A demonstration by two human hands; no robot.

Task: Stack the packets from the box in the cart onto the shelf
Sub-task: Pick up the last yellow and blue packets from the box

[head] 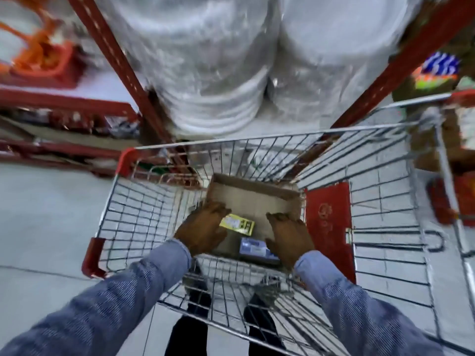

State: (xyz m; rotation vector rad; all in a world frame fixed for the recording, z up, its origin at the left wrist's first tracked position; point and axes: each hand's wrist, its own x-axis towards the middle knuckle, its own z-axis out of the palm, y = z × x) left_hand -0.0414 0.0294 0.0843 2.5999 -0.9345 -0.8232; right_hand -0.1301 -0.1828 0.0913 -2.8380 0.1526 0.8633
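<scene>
Both hands are down inside the silver wire shopping cart w/ red plastic corners (123,201), reaching into the open brown cardboard box (257,199) that sits on the cart floor, pushed toward the far end beside the red plastic seat flap (329,227). The box lies low in the basket, so the person has to lean over the rim and reach w/ both sleeves extended.

Left hand (203,227) rests palm-down at the box's left edge, fingers spread and partly over a small yellow printed packet (240,225); it looks to be pressing or gathering that packet, but I cannot tell if the fingers have closed on it. Right hand (289,236) is also palm-down w/ fingers loosely extended, lying just beside or on a blue-and-white packet (253,249) at the near side of the box; no closed grip is visible here either. Judging from the pose, one hand goes to each packet so two can come out at once.

Only these two packets show; most of the box floor looks bare, so prob. few are left, tho the hands hide some of it.

The red steel shelf frame (120,62) stands directly ahead of the cart, holding tall stacks of white plates wrapped in clear film (218,73). The cart is parked nose-in to the rack, prob. to keep the carry short. Frame is motion-blurred, so labels are unreadable.
</scene>
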